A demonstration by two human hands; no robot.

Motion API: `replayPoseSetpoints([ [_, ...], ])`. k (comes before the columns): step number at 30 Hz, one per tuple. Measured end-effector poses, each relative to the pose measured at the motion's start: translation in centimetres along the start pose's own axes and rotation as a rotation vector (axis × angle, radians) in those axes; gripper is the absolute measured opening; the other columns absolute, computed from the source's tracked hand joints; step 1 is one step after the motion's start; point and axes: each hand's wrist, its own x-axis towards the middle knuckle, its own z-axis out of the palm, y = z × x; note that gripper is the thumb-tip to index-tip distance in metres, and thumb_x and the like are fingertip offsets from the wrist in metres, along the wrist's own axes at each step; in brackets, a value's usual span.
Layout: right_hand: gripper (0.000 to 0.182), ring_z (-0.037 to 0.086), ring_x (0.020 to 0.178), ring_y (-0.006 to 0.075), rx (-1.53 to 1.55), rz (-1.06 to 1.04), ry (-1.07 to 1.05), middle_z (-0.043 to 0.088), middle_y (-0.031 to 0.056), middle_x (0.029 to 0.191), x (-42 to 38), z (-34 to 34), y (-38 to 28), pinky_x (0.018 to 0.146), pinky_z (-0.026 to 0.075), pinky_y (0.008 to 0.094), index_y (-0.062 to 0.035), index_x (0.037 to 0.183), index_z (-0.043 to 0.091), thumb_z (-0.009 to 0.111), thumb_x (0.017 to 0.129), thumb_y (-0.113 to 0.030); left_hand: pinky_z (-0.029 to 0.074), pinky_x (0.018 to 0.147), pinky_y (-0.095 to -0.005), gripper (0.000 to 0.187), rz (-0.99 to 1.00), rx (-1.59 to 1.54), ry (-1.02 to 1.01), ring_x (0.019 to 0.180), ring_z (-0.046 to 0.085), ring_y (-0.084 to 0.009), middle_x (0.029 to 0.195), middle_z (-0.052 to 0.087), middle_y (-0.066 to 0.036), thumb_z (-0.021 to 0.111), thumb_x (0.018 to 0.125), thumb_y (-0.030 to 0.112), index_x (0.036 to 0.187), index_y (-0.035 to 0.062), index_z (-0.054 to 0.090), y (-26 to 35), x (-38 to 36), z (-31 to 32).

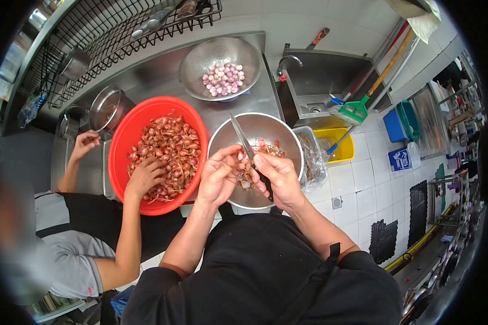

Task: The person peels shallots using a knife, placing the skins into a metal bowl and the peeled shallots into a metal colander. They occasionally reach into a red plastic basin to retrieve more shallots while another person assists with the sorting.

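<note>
Over a wide metal bowl with peelings inside, my two hands meet. My right hand is closed round the dark handle of a knife, its blade pointing up and away. Pinched in the fingers of my left hand is a small shallot, close beside the blade. Reddish skins lie in the bowl under my hands. To the left stands a red basin heaped with unpeeled shallots. Behind, a perforated metal colander holds peeled pinkish shallots.
A co-worker's hand rests on the shallots in the red basin; their other hand is left of it. A metal pot stands behind. At right are a sink, a yellow bin and a clear plastic bag.
</note>
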Motion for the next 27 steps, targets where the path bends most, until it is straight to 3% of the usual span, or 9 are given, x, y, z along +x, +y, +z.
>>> replayPoseSetpoints([
  [6, 0.031, 0.047, 0.053, 0.0027, -0.128, -0.143, 0.165, 0.056, -0.0009, 0.066, 0.2, -0.1, 0.6, 0.042, 0.034, 0.0181, 0.0024, 0.121, 0.063, 0.055, 0.102, -0.020, 0.055, 0.078, -0.0256, 0.024, 0.026, 0.111, 0.028, 0.086, 0.067, -0.0159, 0.103, 0.068, -0.013, 0.058, 0.097, 0.007, 0.119, -0.0015, 0.061, 0.3, 0.2, -0.7],
  [8, 0.030, 0.047, 0.054, 0.0026, -0.169, -0.167, 0.221, 0.056, -0.0010, 0.066, 0.8, -1.3, 1.0, 0.044, 0.036, 0.0187, 0.0037, 0.120, 0.064, 0.056, 0.100, -0.018, 0.055, 0.078, -0.0254, 0.024, 0.026, 0.069, 0.038, 0.085, 0.067, -0.0158, 0.104, 0.068, -0.013, 0.057, 0.097, 0.008, 0.119, -0.0013, 0.061, 0.8, 0.2, -0.7],
  [10, 0.032, 0.054, 0.060, 0.0046, -0.481, -0.178, 0.215, 0.061, 0.0006, 0.069, 1.5, -3.3, 1.7, 0.054, 0.043, 0.0201, 0.0059, 0.119, 0.064, 0.057, 0.100, -0.019, 0.054, 0.078, -0.0251, 0.025, 0.004, 0.091, 0.015, 0.086, 0.066, -0.0178, 0.105, 0.066, -0.013, 0.057, 0.098, 0.010, 0.120, -0.0016, 0.060, 1.3, -0.1, -0.9],
  [11, 0.035, 0.060, 0.075, 0.0064, -0.649, -0.153, 0.167, 0.067, 0.0049, 0.081, 1.7, -3.8, 1.6, 0.070, 0.049, 0.0227, 0.0070, 0.124, 0.060, 0.056, 0.100, -0.019, 0.054, 0.078, -0.0251, 0.025, 0.004, 0.091, 0.016, 0.086, 0.066, -0.0178, 0.105, 0.066, -0.013, 0.057, 0.098, 0.010, 0.120, -0.0016, 0.060, 1.3, -0.1, -1.0],
  [14, 0.036, 0.061, 0.089, 0.0082, -0.783, -0.167, 0.129, 0.069, 0.0090, 0.098, 1.2, -3.7, 1.6, 0.081, 0.050, 0.0254, 0.0061, 0.128, 0.057, 0.056, 0.099, -0.014, 0.054, 0.077, -0.0256, 0.023, 0.003, 0.115, 0.057, 0.086, 0.066, -0.0179, 0.103, 0.066, -0.012, 0.057, 0.097, 0.009, 0.118, -0.0015, 0.061, 1.2, 0.0, -1.2],
  [15, 0.036, 0.061, 0.089, 0.0082, -0.781, -0.165, 0.132, 0.069, 0.0090, 0.098, 0.8, -3.1, 1.3, 0.081, 0.050, 0.0254, 0.0061, 0.128, 0.057, 0.056, 0.099, -0.014, 0.054, 0.077, -0.0259, 0.022, 0.026, 0.118, 0.060, 0.085, 0.066, -0.0171, 0.101, 0.067, -0.012, 0.057, 0.097, 0.008, 0.117, -0.0015, 0.061, 0.9, 0.0, -1.5],
  [17, 0.038, 0.062, 0.096, 0.0106, -0.368, -0.117, 0.002, 0.068, 0.0126, 0.110, -0.1, -1.2, 0.4, 0.086, 0.050, 0.0271, 0.0051, 0.133, 0.054, 0.057, 0.097, -0.009, 0.055, 0.076, -0.0262, 0.022, 0.043, 0.119, 0.063, 0.084, 0.067, -0.0162, 0.100, 0.069, -0.011, 0.057, 0.097, 0.007, 0.117, -0.0014, 0.061, 0.6, 0.1, -1.3],
  [22, 0.039, 0.062, 0.103, 0.0116, -0.450, -0.308, -0.048, 0.068, 0.0133, 0.113, 0.3, 0.1, 1.3, 0.090, 0.048, 0.0266, 0.0021, 0.134, 0.055, 0.058, 0.095, -0.005, 0.053, 0.074, -0.0257, 0.019, 0.185, 0.231, 0.107, 0.083, 0.066, -0.0146, 0.097, 0.069, -0.011, 0.061, 0.095, 0.004, 0.112, -0.0029, 0.062, 0.2, 0.1, 0.2],
  [27, 0.034, 0.061, 0.080, 0.0082, -0.670, -0.440, -0.038, 0.070, 0.0069, 0.100, 0.6, -0.4, 1.2, 0.073, 0.050, 0.0234, 0.0003, 0.129, 0.060, 0.059, 0.096, -0.007, 0.053, 0.074, -0.0263, 0.018, 0.248, 0.290, 0.061, 0.081, 0.064, -0.0155, 0.096, 0.068, -0.011, 0.060, 0.095, 0.003, 0.112, -0.0029, 0.062, 0.1, -0.1, 0.3],
])
